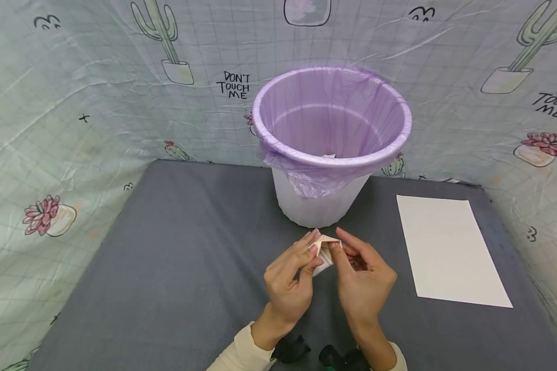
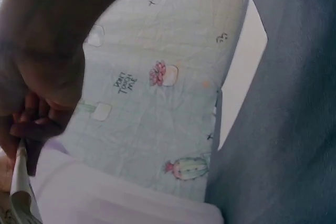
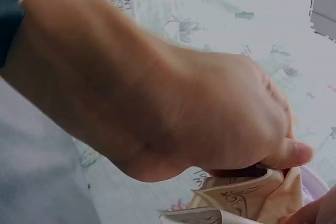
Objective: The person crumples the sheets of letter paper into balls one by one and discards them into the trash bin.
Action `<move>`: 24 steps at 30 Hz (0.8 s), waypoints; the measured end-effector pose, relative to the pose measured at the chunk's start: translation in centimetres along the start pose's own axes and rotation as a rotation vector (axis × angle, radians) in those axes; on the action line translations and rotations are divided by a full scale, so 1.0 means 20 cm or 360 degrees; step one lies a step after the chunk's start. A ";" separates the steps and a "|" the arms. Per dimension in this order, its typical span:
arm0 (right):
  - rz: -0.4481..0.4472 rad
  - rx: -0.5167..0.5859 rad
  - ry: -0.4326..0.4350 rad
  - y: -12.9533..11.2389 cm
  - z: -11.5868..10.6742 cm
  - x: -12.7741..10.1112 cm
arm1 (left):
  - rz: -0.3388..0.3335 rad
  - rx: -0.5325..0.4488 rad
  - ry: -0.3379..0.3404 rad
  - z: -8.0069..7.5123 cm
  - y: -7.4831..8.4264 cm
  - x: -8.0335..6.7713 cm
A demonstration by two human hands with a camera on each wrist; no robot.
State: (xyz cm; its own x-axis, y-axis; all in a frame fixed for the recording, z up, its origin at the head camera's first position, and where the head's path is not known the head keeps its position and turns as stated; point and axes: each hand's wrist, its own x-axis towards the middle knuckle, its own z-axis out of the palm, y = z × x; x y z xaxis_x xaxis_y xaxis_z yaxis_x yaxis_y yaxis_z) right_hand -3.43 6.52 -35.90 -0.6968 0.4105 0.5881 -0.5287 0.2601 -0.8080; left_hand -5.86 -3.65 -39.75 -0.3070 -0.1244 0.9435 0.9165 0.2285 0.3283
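Note:
Both hands meet above the grey table (image 1: 190, 288), just in front of a white bin (image 1: 322, 203) lined with a purple bag (image 1: 329, 111). Between them is a small folded piece of cream paper (image 1: 326, 248) with a brown printed pattern (image 3: 247, 198). My left hand (image 1: 291, 281) pinches its left side and my right hand (image 1: 362, 281) pinches its right side with thumb and fingertips. In the left wrist view only an edge of the paper (image 2: 20, 182) shows below the blurred left hand (image 2: 42, 72). The right hand (image 3: 210, 114) fills the right wrist view.
A blank white sheet (image 1: 450, 250) lies flat on the table to the right of the bin. A small white scrap (image 1: 329, 155) lies at the bin's bottom. Cactus-print cloth (image 1: 74, 103) walls the table on three sides.

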 end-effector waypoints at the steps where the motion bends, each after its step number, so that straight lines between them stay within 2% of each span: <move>1: -0.0031 0.0017 -0.0010 0.00 0.00 0.00 | -0.0010 -0.0060 0.0003 0.00 -0.01 0.00; 2: -0.0077 0.0024 -0.0025 0.01 0.00 0.01 | -0.0054 -0.0138 -0.0001 -0.01 -0.01 0.00; 4: -0.0166 0.0036 -0.0061 0.04 -0.01 0.01 | -0.0245 -0.0332 -0.0055 -0.03 -0.01 0.01; 7: -0.0258 0.0051 -0.0148 0.10 -0.04 0.03 | -0.0700 -0.0633 -0.0195 -0.08 0.00 0.03; 10: -0.0322 0.0082 -0.0260 0.16 -0.07 0.04 | -0.1088 -0.0824 -0.0393 -0.15 0.01 0.07; 13: -0.0383 0.0116 -0.0337 0.19 -0.08 0.04 | -0.1324 -0.0903 -0.0587 -0.20 -0.01 0.10; 16: -0.0426 0.0141 -0.0372 0.19 -0.08 0.04 | -0.1442 -0.0864 -0.0705 -0.23 -0.01 0.12; 19: -0.0430 0.0174 -0.0418 0.19 -0.08 0.04 | -0.1458 -0.0756 -0.0705 -0.23 0.00 0.13; 21: -0.0401 0.0246 -0.0481 0.18 -0.08 0.04 | -0.1385 -0.0656 -0.0643 -0.22 0.01 0.13; 24: -0.0311 0.0398 -0.0624 0.17 -0.08 0.03 | -0.1108 -0.0462 -0.0504 -0.19 0.03 0.11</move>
State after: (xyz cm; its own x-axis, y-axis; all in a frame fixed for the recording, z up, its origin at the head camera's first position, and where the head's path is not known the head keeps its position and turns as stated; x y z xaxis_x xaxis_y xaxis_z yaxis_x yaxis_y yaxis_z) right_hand -4.85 9.14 -38.36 -0.6777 0.0035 0.7353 -0.7338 0.0623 -0.6766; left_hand -4.99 -7.47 -37.61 -0.8485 0.1430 0.5095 0.5056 -0.0648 0.8603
